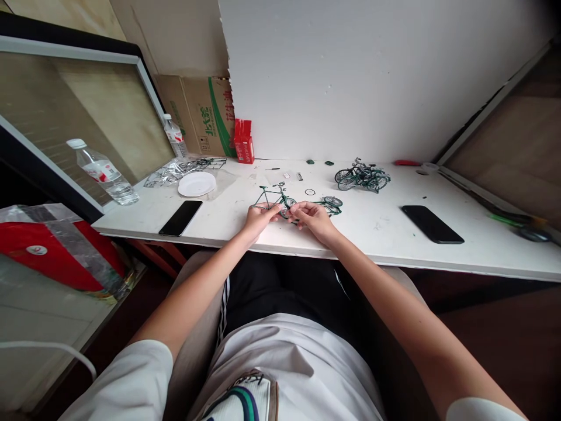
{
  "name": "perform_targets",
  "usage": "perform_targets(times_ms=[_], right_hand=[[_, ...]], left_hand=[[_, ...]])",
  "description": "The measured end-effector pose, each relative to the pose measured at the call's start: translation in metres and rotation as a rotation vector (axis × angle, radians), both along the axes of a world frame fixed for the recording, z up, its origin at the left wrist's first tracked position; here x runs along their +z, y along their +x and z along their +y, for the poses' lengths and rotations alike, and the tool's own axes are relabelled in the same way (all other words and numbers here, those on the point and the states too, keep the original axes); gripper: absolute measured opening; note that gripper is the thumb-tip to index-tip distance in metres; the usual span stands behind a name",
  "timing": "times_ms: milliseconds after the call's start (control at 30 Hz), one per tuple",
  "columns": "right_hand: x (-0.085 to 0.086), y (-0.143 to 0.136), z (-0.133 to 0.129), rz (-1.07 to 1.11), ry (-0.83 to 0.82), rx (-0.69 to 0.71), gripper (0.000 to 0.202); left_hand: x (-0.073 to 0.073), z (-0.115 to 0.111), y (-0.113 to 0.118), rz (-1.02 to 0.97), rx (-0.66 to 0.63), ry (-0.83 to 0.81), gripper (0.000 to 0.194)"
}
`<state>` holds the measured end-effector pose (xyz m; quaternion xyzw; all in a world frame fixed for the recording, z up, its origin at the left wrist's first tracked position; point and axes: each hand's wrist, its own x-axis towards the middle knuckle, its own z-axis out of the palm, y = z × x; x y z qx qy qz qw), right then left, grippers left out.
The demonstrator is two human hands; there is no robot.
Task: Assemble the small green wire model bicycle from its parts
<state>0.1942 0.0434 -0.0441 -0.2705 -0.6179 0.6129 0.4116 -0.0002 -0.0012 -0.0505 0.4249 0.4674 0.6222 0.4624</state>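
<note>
- While both hands work close together near the front edge of the white worktop [377, 225], a small green bike [287, 202] is between them, lifted a little or resting there; I cannot tell which.
- The left hand [262, 220] grips the bike low down, with its thumb reaching toward the front wheel.
- The right hand [312, 217] has its thumb and finger pinched at the front wheel. I cannot tell if it also holds a tiny part.
- The bike's seat points left and its handlebars are up, on the right.
- Just behind the right hand lies another green bike [332, 202], partly hidden by that hand.
- A thin black ring [310, 192] lies flat near that bike.
- More little bikes [362, 177] are bunched up farther back, on the right.
- Two small green pieces [319, 162] lie near the wall.
- A black phone [180, 218] lies on the left side, and a dark phone [432, 224] lies on the right, both well apart from the hands.
- A white plate [197, 184] sits back on the left, beside crinkly clear plastic [169, 173].
- Behind it are a red box [244, 142] and a big cardboard box [199, 114].
- A water bottle [105, 175] is at the far left.
</note>
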Motion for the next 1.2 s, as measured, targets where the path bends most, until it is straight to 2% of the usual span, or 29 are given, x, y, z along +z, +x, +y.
perform_targets(times_ms=[233,400,633,1200], right_hand=[[-0.004,-0.002,0.002,-0.035,0.002,-0.016,0.042],[-0.007,-0.004,0.002,-0.007,0.019,-0.030,0.048],[-0.012,-0.001,0.008,0.037,-0.028,-0.031,0.045],[-0.014,0.000,0.011,0.077,-0.073,-0.021,0.041]], left_hand=[[-0.008,0.003,0.000,0.047,0.006,0.006,0.042],[-0.011,0.005,0.004,0.115,0.065,0.003,0.036],[-0.013,0.006,0.000,0.128,-0.013,-0.001,0.043],[-0.010,0.005,0.001,0.131,-0.031,-0.023,0.050]])
